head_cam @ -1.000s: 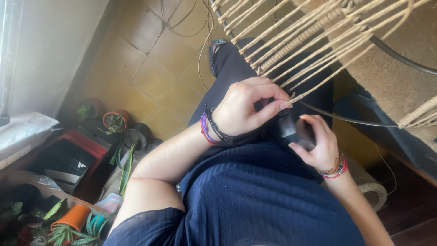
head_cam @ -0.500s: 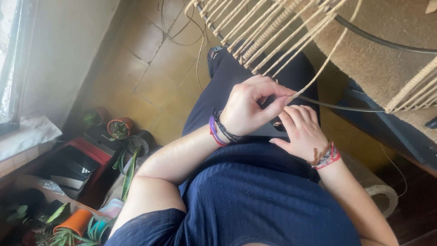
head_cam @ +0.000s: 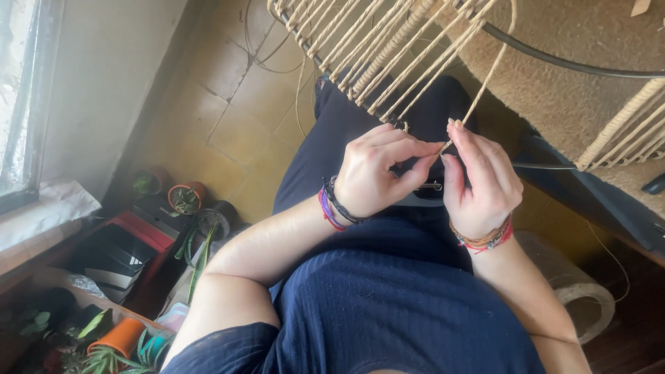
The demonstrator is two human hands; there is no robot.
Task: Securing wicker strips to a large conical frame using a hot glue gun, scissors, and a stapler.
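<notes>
My left hand (head_cam: 377,173) and my right hand (head_cam: 481,176) meet over my lap, fingertips pinched together on the end of one beige cord (head_cam: 485,79). That cord runs up to a woven piece of several parallel beige cords (head_cam: 388,52) stretched on a dark metal hoop (head_cam: 554,59). A dark object (head_cam: 426,195) lies on my lap under the hands, mostly hidden. I wear dark blue clothes and bracelets on both wrists.
Small potted plants (head_cam: 185,197) and a red box (head_cam: 142,232) stand on the tiled floor at the left, below a window. An orange pot (head_cam: 119,337) sits bottom left. A roll of brown material (head_cam: 578,291) lies at my right. Loose cords trail across the floor.
My right hand has risen from the dark object on my lap and joined the left hand at the cord end. The view has shifted slightly.
</notes>
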